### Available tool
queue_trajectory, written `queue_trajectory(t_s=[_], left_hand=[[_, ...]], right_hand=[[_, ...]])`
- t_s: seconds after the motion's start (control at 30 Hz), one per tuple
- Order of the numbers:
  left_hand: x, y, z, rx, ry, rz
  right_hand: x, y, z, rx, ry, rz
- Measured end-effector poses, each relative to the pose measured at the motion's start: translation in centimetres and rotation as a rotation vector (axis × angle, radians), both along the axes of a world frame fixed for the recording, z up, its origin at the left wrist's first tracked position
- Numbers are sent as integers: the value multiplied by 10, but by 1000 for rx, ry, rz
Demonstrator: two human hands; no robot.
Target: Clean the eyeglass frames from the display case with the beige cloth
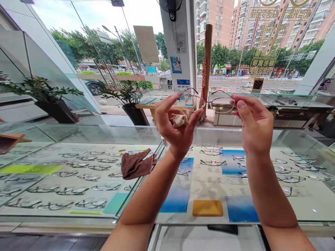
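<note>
I hold a thin red-rimmed pair of glasses [209,99] up in front of me, above a glass display counter [157,139]. My left hand [176,122] pinches the left side of the frame between thumb and fingers and also keeps a small crumpled beige cloth [179,120] in its palm. My right hand [252,120] grips the right side of the frame by the lens rim. Both arms are raised over the counter.
A brown cloth [136,164] lies on the counter glass. Under the glass lie several rows of spectacle frames [86,167], blue cards and an orange pad [207,207]. Potted plants [131,101] and a wooden post [206,66] stand by the shop window.
</note>
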State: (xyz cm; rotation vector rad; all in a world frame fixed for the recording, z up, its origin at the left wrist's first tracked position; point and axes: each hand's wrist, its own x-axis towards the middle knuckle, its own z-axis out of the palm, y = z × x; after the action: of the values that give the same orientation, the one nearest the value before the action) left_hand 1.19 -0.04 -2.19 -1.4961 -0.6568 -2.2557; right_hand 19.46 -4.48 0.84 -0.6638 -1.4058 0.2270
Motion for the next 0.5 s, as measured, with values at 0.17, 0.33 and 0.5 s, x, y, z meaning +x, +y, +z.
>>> queue_trajectory(t_s=[0.17, 0.33, 0.5], left_hand=[[0, 0, 1, 13, 9, -43], [-1, 1, 3, 56, 26, -108], [-2, 1, 4, 42, 23, -154]], right_hand=[[1, 0, 1, -9, 112, 127], [1, -2, 2, -37, 140, 184], [0, -3, 3, -79, 161, 203]])
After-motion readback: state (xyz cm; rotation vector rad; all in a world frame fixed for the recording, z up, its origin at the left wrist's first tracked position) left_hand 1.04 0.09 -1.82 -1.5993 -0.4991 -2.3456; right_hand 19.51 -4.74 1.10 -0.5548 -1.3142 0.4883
